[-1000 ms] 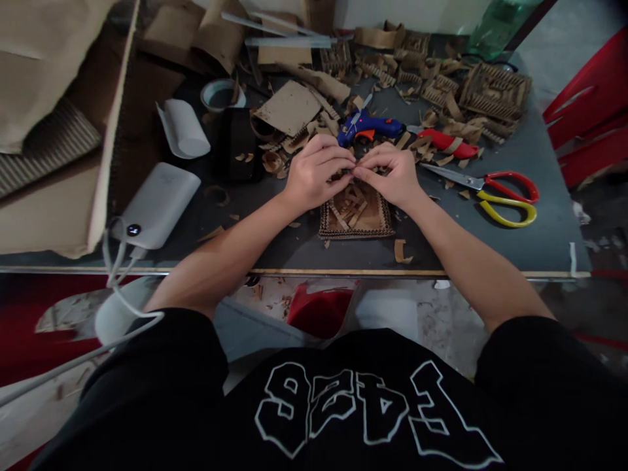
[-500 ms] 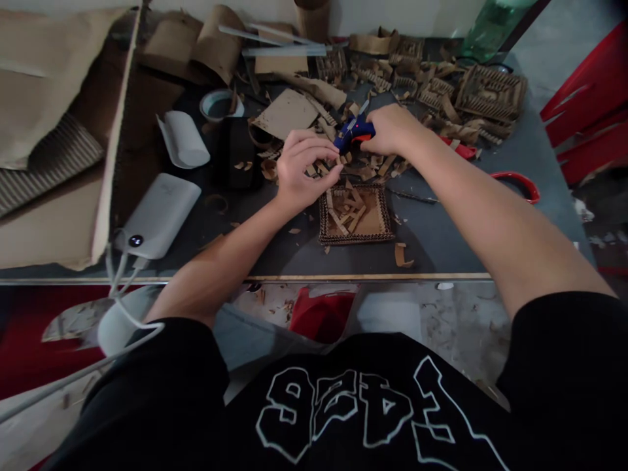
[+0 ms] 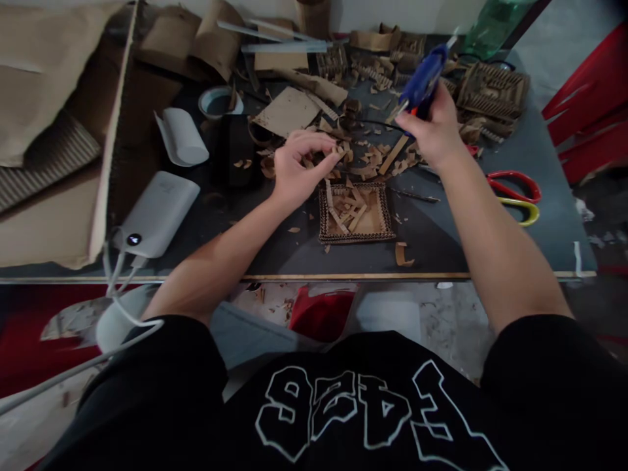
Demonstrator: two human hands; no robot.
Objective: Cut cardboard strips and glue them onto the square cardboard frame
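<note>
Glue gun (image 3: 422, 80), blue-bodied, sits clenched in the right hand (image 3: 436, 134), lifted above the far half of the table (image 3: 490, 248). Its long axis runs on a slant, from the fist up and away toward the table's far right corner; which end is the nozzle I cannot tell for sure, though a pale stick juts from the upper end. A dark cord trails from near the gun across the scraps toward the left hand.

Off to the left of the gun and nearer the person, the left hand (image 3: 297, 163) pinches 1 small cardboard strip (image 3: 338, 152) between thumb and fingertips, held just above the clutter. The strip's free end points right, toward the gun, so the 2 hands face each other across a short gap, apart and not touching.

Directly nearer the table's front edge than the strip lies a square cardboard base (image 3: 356, 214) with a corrugated rim and loose strips on it. Scissors (image 3: 515, 194) with red and yellow handles lie toward the right edge, partly behind the right forearm.
</note>
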